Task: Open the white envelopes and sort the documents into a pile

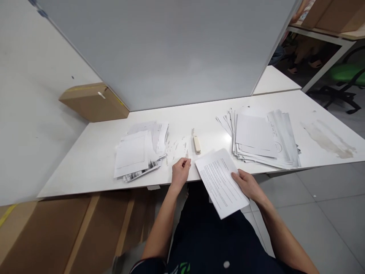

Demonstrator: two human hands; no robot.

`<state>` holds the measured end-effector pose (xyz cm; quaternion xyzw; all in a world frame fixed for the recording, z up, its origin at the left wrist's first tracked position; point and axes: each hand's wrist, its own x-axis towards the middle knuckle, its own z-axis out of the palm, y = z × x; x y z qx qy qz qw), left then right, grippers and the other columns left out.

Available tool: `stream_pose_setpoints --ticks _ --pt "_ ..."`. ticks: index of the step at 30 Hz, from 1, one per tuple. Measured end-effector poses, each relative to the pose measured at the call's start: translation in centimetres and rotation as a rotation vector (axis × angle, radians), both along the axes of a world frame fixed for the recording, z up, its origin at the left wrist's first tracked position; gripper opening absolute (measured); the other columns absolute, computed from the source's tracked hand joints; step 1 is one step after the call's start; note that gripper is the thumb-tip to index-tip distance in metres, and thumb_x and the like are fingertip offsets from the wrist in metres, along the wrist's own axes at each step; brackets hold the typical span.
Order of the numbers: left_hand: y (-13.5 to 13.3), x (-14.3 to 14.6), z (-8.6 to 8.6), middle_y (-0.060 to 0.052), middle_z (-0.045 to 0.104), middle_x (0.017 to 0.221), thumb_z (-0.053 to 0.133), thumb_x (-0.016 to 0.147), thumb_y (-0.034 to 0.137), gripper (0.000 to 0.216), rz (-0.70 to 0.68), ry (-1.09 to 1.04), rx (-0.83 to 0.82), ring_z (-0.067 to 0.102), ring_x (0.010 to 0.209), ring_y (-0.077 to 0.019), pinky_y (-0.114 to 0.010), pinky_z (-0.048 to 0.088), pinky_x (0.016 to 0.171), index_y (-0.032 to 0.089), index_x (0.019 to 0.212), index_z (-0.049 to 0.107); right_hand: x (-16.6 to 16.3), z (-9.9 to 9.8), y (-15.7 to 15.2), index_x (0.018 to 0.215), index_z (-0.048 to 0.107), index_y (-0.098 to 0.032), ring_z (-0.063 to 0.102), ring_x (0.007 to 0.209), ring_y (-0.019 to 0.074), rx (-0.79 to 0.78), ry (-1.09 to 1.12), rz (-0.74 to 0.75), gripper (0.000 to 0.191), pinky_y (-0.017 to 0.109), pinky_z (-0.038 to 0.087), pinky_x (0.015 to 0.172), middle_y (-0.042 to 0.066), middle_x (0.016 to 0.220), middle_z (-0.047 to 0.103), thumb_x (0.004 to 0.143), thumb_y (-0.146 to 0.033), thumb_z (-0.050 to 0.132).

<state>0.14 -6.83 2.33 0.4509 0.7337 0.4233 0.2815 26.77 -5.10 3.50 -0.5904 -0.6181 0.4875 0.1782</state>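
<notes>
White, flat printed paper (218, 182) sits in the right hand (248, 185), pinched at its right edge by thumb and fingers. Its long side slants from over the desk (91, 167) toward the person, leaning right. The left hand (180, 173) is curled closed just beside the paper's left corner; whether it holds something tiny, one cannot tell. Beyond lies a smooth, cream stapler (197, 144), narrow end toward the person.

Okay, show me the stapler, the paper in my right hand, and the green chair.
Stapler (197, 144): head view, middle of its cream body.
Paper (221, 183): head view, middle of its printed face.
Green chair (345, 74): head view, on its seat.
</notes>
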Motion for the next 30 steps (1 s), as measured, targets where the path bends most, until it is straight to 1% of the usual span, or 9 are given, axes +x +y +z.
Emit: stream_pose_setpoints --ticks 2,4,7,10,14,18,24,30 --pt "0.6 0.2 -0.3 -0.002 0.063 0.071 0.046 0.082 0.037 0.025 -0.015 0.050 0.046 0.058 0.067 -0.0143 -0.025 0.043 0.065 0.018 0.082 0.062 0.0 0.3 0.2 0.062 0.038 -0.020 0.042 0.054 0.0129 0.030 -0.043 -0.023 0.031 0.024 0.032 0.048 -0.003 0.057 0.043 0.080 -0.046 0.043" --pt "1.1 0.4 -0.5 -0.004 0.064 0.078 0.043 0.084 0.034 0.028 -0.047 0.099 0.083 0.059 0.072 -0.0151 -0.027 0.044 0.068 0.018 0.098 0.062 -0.3 0.6 0.7 0.060 0.036 -0.021 0.041 0.054 0.0127 0.064 -0.075 -0.036 0.032 0.024 0.031 0.048 -0.003 0.056 0.042 0.079 -0.045 0.042" --pt "1.7 0.7 -0.7 -0.005 0.063 0.092 0.038 0.088 0.031 0.037 -0.100 0.224 0.105 0.058 0.078 -0.0162 -0.029 0.043 0.073 0.020 0.120 0.053 -0.9 0.8 1.5 0.058 0.033 -0.021 0.040 0.054 0.0128 0.102 -0.101 -0.047 0.032 0.024 0.031 0.048 -0.004 0.055 0.040 0.078 -0.045 0.042" --pt "2.0 1.0 -0.7 -0.005 0.060 0.095 0.032 0.090 0.028 0.042 -0.128 0.347 0.113 0.056 0.080 -0.0165 -0.027 0.042 0.070 0.025 0.130 0.044 -1.5 0.7 2.2 0.058 0.030 -0.022 0.038 0.053 0.0125 0.121 -0.115 -0.050 0.032 0.024 0.030 0.048 -0.004 0.054 0.036 0.078 -0.044 0.041" --pt "2.1 1.2 -0.8 -0.003 0.055 0.091 0.030 0.089 0.021 0.046 -0.177 0.459 0.065 0.053 0.074 -0.0150 -0.023 0.039 0.059 0.032 0.133 0.040 -2.0 0.3 2.8 0.057 0.028 -0.022 0.038 0.053 0.0128 0.154 -0.140 -0.054 0.033 0.025 0.030 0.049 -0.004 0.053 0.037 0.078 -0.044 0.041" --pt "2.2 1.1 -1.1 -0.001 0.052 0.093 0.033 0.085 0.013 0.052 -0.199 0.522 0.011 0.052 0.076 -0.0137 -0.021 0.036 0.055 0.038 0.130 0.042 -2.0 -0.1 3.0 0.058 0.029 -0.022 0.040 0.054 0.0131 0.151 -0.140 -0.050 0.032 0.025 0.031 0.050 -0.004 0.055 0.039 0.079 -0.044 0.040" --pt "2.2 1.2 -1.3 -0.002 0.051 0.096 0.033 0.081 0.006 0.057 -0.196 0.588 -0.013 0.051 0.077 -0.0143 -0.022 0.035 0.054 0.036 0.129 0.045 -2.1 0.1 2.9 0.059 0.029 -0.022 0.040 0.055 0.0132 0.146 -0.160 -0.049 0.032 0.025 0.031 0.050 -0.004 0.055 0.037 0.080 -0.044 0.040" --pt "2.2 1.6 -1.1 -0.004 0.051 0.096 0.033 0.082 0.005 0.057 -0.200 0.655 -0.036 0.052 0.080 -0.0154 -0.022 0.037 0.056 0.034 0.129 0.046 -2.2 0.3 2.9 0.060 0.027 -0.022 0.038 0.054 0.0127 0.137 -0.148 -0.058 0.032 0.025 0.031 0.050 -0.005 0.054 0.035 0.080 -0.043 0.041"
